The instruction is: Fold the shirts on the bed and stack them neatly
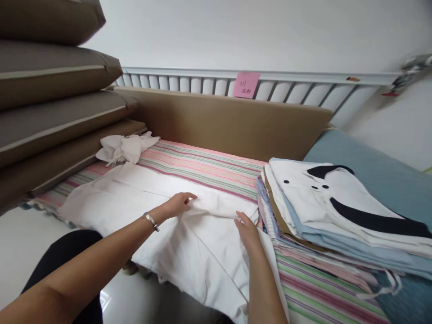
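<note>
"Cloth, white [191, 243]: where does it lie?"

"Spread over the striped mat [202, 167], from the centre out toward nine and six o'clock, as viewed from my remote station. At six, its near side appears to drape past the mat's edge."

"And the hands?"

"Left hand [177, 204], at seven o'clock: nearly closed, with a turned band [221, 203] of the cloth pinched at thumb and fingertips. Right hand [248, 229], at five: half curled, fingertips at the same band; whether it grips, I cannot tell."

"How is such handling best done?"

"In my judgement, with both hands level: a light, even outward pull should keep the band straight, and wrinkles toward six are best smoothed before it is pressed flat. I would also keep the right hand clear of the folded garments [320, 204] at four o'clock, just beside the cloth."
</note>
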Tool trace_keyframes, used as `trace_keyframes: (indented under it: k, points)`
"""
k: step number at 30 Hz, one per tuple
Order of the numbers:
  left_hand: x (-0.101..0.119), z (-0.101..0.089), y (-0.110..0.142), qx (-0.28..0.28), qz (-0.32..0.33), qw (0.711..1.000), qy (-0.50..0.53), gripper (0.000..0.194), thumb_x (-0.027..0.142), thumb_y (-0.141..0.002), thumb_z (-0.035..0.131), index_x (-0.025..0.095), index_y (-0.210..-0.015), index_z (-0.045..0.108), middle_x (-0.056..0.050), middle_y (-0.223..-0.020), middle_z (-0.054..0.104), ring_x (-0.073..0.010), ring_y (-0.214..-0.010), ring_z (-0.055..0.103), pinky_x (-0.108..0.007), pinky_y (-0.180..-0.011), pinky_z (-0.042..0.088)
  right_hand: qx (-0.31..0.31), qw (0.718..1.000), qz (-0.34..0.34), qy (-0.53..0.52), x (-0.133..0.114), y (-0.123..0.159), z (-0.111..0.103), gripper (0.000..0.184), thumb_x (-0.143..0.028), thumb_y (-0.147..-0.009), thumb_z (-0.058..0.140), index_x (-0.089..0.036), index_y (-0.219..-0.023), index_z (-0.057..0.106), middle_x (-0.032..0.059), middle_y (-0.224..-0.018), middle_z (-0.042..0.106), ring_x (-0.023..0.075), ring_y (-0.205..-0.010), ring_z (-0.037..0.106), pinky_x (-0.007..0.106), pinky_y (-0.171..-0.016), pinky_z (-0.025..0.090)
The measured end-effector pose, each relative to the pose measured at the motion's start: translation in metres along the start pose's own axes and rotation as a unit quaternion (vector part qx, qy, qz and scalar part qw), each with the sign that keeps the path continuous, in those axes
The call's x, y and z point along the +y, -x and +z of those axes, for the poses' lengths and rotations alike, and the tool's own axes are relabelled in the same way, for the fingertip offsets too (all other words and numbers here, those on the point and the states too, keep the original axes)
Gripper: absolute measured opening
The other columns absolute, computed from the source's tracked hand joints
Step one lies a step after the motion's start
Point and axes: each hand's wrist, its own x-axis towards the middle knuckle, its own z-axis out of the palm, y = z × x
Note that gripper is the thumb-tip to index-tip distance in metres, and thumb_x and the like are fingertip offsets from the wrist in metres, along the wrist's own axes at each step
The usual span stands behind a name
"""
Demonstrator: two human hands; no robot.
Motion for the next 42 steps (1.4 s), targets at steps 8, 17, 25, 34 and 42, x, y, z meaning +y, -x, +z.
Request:
trace_keyframes:
  k: [8,17,25,34,42]
  points:
    - [-0.083,-0.016,0.069,0.233,-0.061,0.969,-0.056,0.032,0.025,-0.076,0.049,0.017,-0.104,0.062,-0.006,-0.094,0.065,-0.0188,-0.084,0.060,-0.031,-0.078,0.047,-0.014,1.000,-0.009,0.007,-0.018,0.011,-0.008,0.047,-0.041,-0.063,0.057,-0.019,-0.104,0.067,0.0113,-0.117,0.062,0.0280,-0.111,0.055,0.047,-0.098,0.039]
    - [-0.047,0.017,0.108,0.067,0.213,0.956,-0.190,0.029,0.018,-0.088,0.039,0.022,-0.105,0.062,-0.006,-0.103,0.065,-0.0173,-0.095,0.058,-0.031,-0.087,0.044,-0.051,0.996,0.044,-0.058,-0.042,0.069,-0.045,0.044,-0.048,-0.067,0.063,-0.017,-0.097,0.067,0.0078,-0.092,0.070,0.0231,-0.079,0.067,0.042,-0.081,0.051]
    - [-0.013,0.045,0.067,-0.039,0.150,0.936,-0.316,0.025,0.017,-0.086,0.037,0.016,-0.084,0.062,-0.008,-0.090,0.061,-0.0157,-0.068,0.058,-0.026,-0.066,0.045,0.044,0.984,0.079,-0.154,-0.043,0.086,-0.072,0.043,-0.047,-0.063,0.067,-0.016,-0.092,0.067,0.0091,-0.089,0.070,0.0209,-0.072,0.067,0.038,-0.072,0.054]
    - [-0.027,0.026,0.108,0.039,0.278,0.897,-0.342,0.028,0.019,-0.090,0.035,0.023,-0.091,0.063,-0.003,-0.095,0.062,-0.0166,-0.077,0.058,-0.028,-0.071,0.044,0.014,0.984,0.074,-0.161,-0.056,0.080,-0.077,0.045,-0.050,-0.067,0.062,-0.016,-0.096,0.066,0.0090,-0.092,0.069,0.0201,-0.078,0.066,0.034,-0.074,0.051]
    - [-0.039,0.025,0.101,0.109,0.285,0.893,-0.331,0.029,0.021,-0.090,0.038,0.025,-0.100,0.065,-0.004,-0.102,0.065,-0.0179,-0.085,0.061,-0.029,-0.075,0.047,-0.381,0.924,0.013,0.031,-0.076,0.119,-0.035,0.043,-0.029,-0.062,0.070,-0.025,-0.104,0.066,0.0012,-0.090,0.069,0.0182,-0.081,0.063,0.029,-0.070,0.049]
